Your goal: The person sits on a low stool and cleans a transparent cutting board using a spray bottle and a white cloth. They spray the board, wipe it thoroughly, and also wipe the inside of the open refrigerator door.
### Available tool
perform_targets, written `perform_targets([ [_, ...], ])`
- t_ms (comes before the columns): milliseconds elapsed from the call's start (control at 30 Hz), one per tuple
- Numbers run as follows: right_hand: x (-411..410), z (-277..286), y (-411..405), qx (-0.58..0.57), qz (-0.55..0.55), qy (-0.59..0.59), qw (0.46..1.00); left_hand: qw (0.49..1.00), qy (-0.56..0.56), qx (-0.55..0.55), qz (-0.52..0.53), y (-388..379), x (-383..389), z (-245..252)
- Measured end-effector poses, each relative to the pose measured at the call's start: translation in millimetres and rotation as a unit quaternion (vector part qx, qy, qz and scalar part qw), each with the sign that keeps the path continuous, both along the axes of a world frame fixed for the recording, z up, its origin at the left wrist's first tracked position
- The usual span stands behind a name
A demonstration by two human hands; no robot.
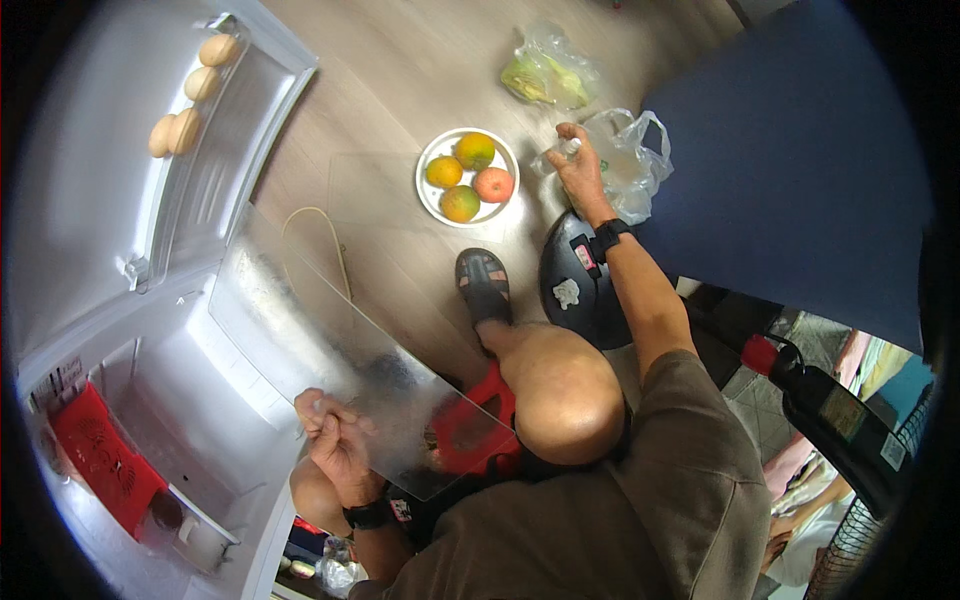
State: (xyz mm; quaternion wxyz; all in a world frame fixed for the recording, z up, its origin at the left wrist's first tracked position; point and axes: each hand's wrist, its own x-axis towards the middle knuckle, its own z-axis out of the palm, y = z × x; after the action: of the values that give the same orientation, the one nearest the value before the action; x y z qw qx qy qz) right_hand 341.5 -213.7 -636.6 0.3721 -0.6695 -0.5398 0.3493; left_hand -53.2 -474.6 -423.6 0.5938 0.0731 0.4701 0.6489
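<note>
My left hand (337,450) grips the near edge of a clear glass or plastic shelf panel (375,367), fingers showing blurred through it. The panel is tilted beside the open refrigerator compartment (217,427). A small white bit shows at the fingertips; what it is I cannot tell. My right hand (581,176) reaches out over the floor, thumb and fingers around the white cap (572,145) of a small clear bottle (545,162). Right beside that hand lies a clear plastic carrier bag (634,172). A round white plate (424,169) holding several orange-green fruits and one reddish fruit is left of it.
The refrigerator door (97,150) stands open with several eggs (217,50) in its rack. Bagged green vegetables (544,79) lie on the floor. Close by are a black round stool or base (562,315), a red stool (476,420), and a dark bottle with red cap (840,420).
</note>
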Motion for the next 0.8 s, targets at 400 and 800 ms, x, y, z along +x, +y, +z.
perform_targets([
  [400, 30.9, -2.7, -76.9, -0.014, -0.021, -0.036, 0.999, 0.999, 0.047, 0.003, -0.023, -0.3, 4.5, -4.7],
  [800, 27.6, -32.7, -237.6, -0.205, 0.186, -0.255, 0.926, 0.998, 0.044, -0.016, -0.038, -0.3, -2.6, -3.3],
])
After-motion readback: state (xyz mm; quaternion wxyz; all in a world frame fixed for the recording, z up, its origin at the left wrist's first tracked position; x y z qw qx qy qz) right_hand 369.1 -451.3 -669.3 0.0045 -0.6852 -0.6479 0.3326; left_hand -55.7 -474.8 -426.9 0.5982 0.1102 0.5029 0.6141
